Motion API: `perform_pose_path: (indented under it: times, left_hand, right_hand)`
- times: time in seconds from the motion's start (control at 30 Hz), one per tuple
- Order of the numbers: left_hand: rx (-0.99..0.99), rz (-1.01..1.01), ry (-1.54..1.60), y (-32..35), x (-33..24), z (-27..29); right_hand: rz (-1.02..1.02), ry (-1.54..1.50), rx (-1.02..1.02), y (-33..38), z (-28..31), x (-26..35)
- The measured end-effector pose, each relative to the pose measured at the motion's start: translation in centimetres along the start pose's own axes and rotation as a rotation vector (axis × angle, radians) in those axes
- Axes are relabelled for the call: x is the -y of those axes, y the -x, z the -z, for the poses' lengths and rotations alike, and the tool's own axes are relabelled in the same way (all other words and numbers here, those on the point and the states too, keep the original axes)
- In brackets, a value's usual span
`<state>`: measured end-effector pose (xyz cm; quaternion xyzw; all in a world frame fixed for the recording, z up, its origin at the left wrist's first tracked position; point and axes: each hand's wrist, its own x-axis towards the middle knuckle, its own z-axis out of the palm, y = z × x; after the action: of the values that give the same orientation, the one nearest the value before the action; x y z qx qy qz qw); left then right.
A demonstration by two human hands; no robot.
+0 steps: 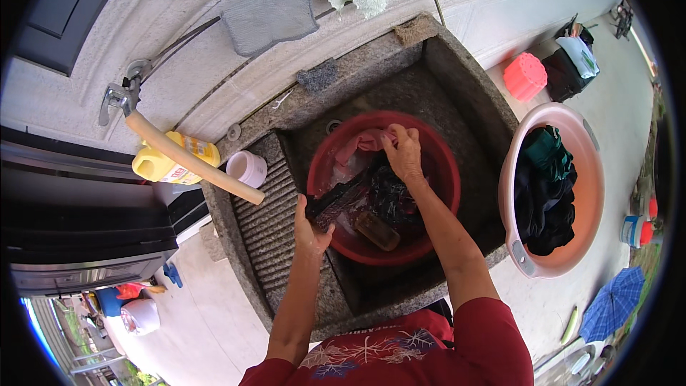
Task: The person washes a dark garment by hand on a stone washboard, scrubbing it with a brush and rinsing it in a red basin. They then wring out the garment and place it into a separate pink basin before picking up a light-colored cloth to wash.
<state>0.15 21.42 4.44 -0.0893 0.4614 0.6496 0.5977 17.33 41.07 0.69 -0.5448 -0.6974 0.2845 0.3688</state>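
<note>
A red basin (444, 164) sits inside a stone sink (468, 89) in front of me. At the basin's far side my right hand (405, 154) is closed on a pink cloth (363, 144), fingers pinched together. My left hand (311, 232) is at the basin's left rim, fingers and thumb around the end of a wet black garment (339, 200). That garment stretches from there into the middle of the basin, among suds. A brown oblong block (377, 231) lies in the near part of the basin; whether it is a brush or soap I cannot tell.
A ribbed washboard (275, 225) forms the sink's left side, below a tap hose (193, 161). Beside it stand a yellow jug (175, 157) and a white tub (247, 169). Right of the sink, a pink basin (587, 171) holds dark clothes (547, 189). Rags hang along the wall.
</note>
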Motion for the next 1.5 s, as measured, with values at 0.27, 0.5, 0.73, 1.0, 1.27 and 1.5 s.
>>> perform_pose_path:
  times: [0.27,0.5,0.73,1.0,1.27,1.5]
  left_hand:
    - [-0.093,-0.136,-0.062,-1.0,2.2,0.3]
    - [-0.166,-0.062,-0.394,-0.9,2.4,-1.0]
    - [-0.123,0.064,0.016,-1.6,3.4,2.4]
    - [0.195,-0.219,0.092,2.5,3.3,1.6]
    - [0.399,-0.557,-0.644,-1.6,5.2,3.0]
    - [-0.112,0.090,-0.197,1.0,1.3,-3.1]
  right_hand:
    - [0.408,0.579,0.230,10.2,-4.7,-2.8]
    - [0.013,0.461,0.334,7.8,-8.2,-4.6]
    - [-0.482,-0.977,0.839,8.7,-1.4,9.0]
    - [0.558,-0.252,0.388,17.0,3.6,16.9]
    - [0.492,-0.214,0.271,9.6,0.1,13.8]
    - [0.092,0.388,0.089,2.3,-0.6,-3.2]
